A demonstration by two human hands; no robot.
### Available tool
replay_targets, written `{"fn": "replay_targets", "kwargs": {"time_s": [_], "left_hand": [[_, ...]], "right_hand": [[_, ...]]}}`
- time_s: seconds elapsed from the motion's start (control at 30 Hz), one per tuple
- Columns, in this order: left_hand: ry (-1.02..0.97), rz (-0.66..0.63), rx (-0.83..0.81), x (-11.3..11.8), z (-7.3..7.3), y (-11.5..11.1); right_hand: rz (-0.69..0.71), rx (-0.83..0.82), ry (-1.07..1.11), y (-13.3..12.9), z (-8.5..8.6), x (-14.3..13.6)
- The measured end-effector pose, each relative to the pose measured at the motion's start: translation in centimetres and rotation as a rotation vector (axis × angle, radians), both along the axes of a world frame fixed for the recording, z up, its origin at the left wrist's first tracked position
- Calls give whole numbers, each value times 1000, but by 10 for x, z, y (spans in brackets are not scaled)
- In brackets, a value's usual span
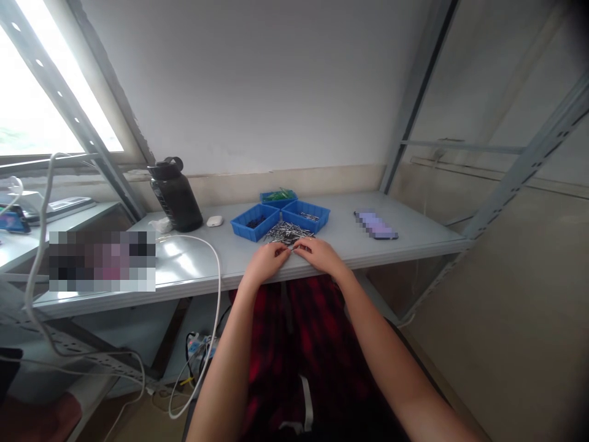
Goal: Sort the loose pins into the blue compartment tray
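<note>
Both hands meet at the front edge of a heap of thin metal rod-like pieces [289, 231], too small to name more exactly. My left hand [269, 261] is closed, its thumb and fingertips pinched together. Facing it, my right hand [317, 253] pinches in the same way, the fingertips of the two almost touching. A sliver of something thin shows between them, but its kind is not clear. Behind the heap stand three blue bins: the left bin [242, 229] holds dark small parts, the right bin [322, 218] a few metal pieces, and the rear bin [264, 197] green items.
On the grey table [239, 261] a dark water bottle [179, 196] and a white earphone case [215, 221] stand to the left. A phone [376, 226] lies at the right. A white cable [216, 270] hangs over the front edge. Metal shelf posts [418, 92] frame the table.
</note>
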State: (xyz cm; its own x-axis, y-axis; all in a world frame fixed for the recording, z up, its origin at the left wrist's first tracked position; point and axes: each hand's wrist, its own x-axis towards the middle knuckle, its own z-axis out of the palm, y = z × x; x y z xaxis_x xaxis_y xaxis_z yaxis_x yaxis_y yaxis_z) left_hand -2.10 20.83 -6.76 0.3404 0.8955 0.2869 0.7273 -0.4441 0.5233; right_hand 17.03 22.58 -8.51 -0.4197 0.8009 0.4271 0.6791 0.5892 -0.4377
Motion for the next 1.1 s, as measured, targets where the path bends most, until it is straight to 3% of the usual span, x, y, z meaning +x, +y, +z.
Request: {"fn": "replay_targets", "kwargs": {"time_s": [1.1], "left_hand": [[-37,32,-7,-3,-6,4]], "right_hand": [[-13,-16,-35,-1,0,-1]]}}
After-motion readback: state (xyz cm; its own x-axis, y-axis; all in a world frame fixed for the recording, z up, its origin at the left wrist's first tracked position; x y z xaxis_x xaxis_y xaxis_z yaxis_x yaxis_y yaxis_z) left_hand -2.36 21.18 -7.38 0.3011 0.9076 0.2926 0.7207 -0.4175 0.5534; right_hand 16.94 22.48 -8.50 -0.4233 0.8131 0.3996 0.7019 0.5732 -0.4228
